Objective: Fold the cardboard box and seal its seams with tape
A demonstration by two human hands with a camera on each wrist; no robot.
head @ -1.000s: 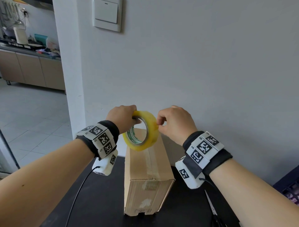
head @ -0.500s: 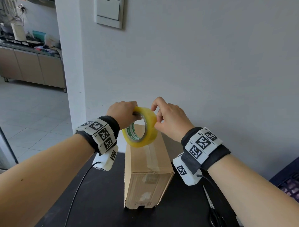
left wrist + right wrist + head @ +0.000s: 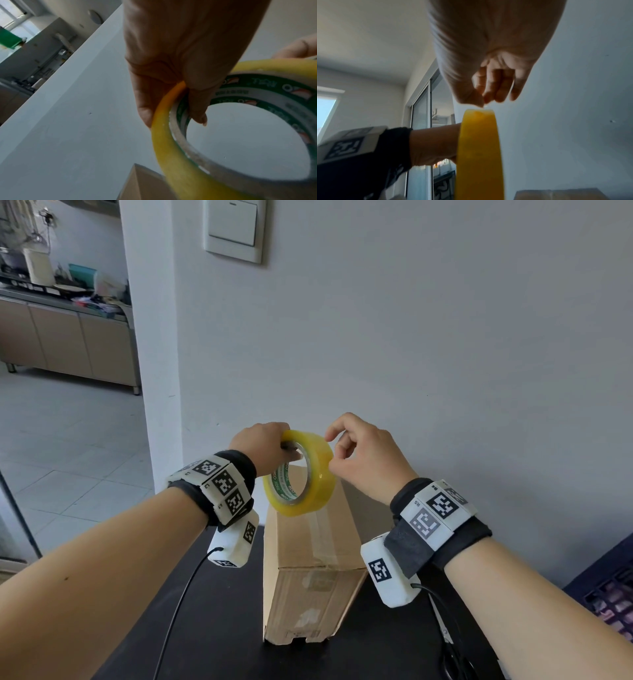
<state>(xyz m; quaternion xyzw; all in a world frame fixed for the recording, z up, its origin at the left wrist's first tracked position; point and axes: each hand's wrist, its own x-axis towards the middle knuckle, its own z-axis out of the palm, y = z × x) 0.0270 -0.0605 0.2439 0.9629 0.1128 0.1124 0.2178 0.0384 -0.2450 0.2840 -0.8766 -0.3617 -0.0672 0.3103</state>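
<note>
A tall brown cardboard box [image 3: 308, 577] stands closed on the black table [image 3: 212, 628], with a tape strip along its top seam. Just above its top hangs a yellow tape roll [image 3: 322, 494]. My left hand [image 3: 289, 445] grips the roll's upper left rim, thumb inside the green-printed core [image 3: 257, 86]. My right hand [image 3: 334, 453] is at the roll's upper right, thumb and curled fingertips meeting on its outer face [image 3: 479, 148]. Whether a free end is lifted I cannot tell. The box's top corner [image 3: 137, 186] shows below the roll.
Scissors [image 3: 452, 652] lie on the table to the right of the box. A wrist cable [image 3: 178, 611] trails over the table's left part. The grey wall [image 3: 445, 371] stands close behind the box. A dark crate [image 3: 606, 594] sits at the far right.
My right hand's fingers have shifted on the roll's upper right rim and the index finger has lifted. The left hand keeps its grip. The box has not moved.
</note>
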